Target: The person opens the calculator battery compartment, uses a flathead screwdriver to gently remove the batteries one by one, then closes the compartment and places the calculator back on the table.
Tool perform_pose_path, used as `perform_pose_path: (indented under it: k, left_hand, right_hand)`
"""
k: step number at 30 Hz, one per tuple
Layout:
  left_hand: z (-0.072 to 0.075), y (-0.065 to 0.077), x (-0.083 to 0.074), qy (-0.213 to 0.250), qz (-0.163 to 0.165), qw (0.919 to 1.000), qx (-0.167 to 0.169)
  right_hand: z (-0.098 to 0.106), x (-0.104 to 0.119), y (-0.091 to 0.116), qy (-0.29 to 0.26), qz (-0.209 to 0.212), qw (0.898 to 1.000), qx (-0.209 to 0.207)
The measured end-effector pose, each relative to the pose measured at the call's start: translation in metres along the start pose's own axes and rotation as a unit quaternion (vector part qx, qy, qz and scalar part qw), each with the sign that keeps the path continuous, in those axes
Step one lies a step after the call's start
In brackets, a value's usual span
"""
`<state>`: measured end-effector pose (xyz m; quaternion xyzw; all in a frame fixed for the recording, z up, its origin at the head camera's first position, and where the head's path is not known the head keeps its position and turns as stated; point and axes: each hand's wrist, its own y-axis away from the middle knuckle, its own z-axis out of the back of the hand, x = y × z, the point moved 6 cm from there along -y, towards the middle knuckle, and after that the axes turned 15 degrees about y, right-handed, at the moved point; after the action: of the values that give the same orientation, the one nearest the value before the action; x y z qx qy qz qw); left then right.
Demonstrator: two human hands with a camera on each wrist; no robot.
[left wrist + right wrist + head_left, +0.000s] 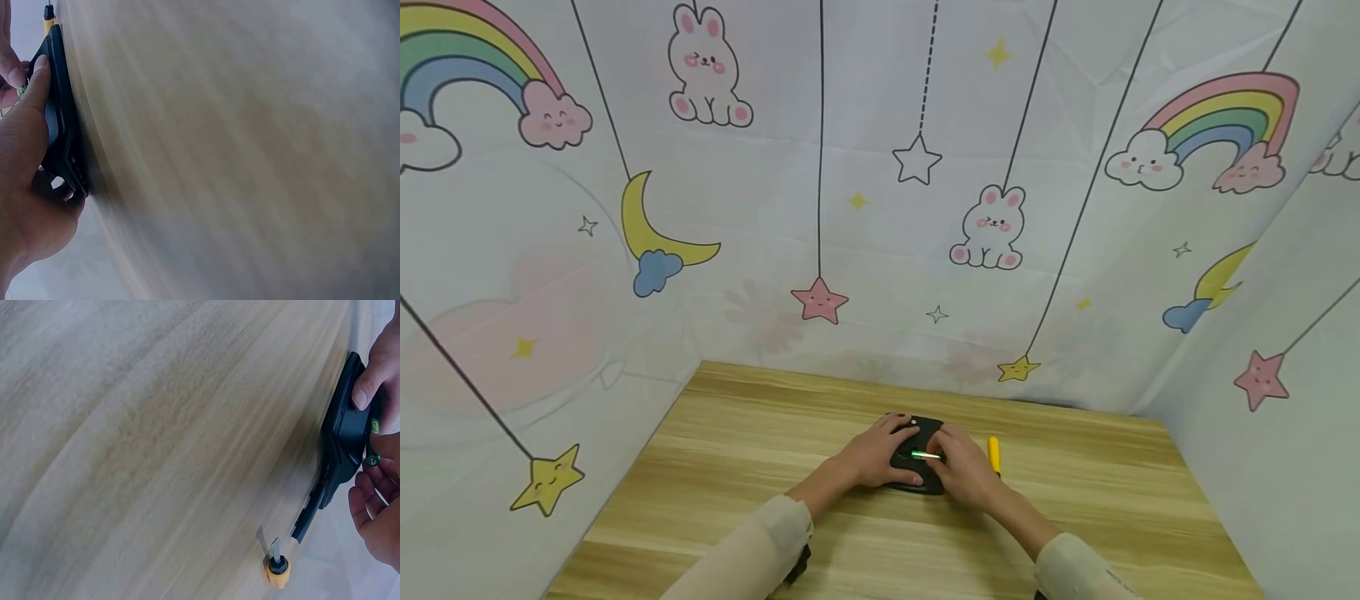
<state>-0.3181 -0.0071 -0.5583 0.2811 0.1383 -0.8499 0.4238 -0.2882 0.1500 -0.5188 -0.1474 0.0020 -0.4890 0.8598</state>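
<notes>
A black plastic device (929,427) lies on the wooden table, a raised housing showing from the side in the right wrist view. My left hand (872,454) grips it from the left, thumb along its near part and fingers over the far part. Between the fingertips of my right hand (967,471) is a small green battery (374,428), pinched close over the device's upper face. What lies beneath the battery is hidden by the fingers. Just right of the right hand rests a screwdriver (994,452) with a yellow handle; its metal tip shows in the right wrist view.
The wood-grain table (737,442) reaches back to a white cloth backdrop (880,242) printed with rabbits, stars and rainbows. More of this cloth hangs along the left and right sides. Pale sleeves (752,542) cover both forearms.
</notes>
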Motion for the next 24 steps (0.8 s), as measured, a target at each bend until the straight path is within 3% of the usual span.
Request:
perform_pose_path:
  k: [24]
  left_hand:
    - [0.0002,-0.0022,0.0003,-0.008,0.003,1.0000,0.003]
  right_hand:
    - [0.0042,-0.0083,0.0005,-0.025,-0.013,1.000,0.013]
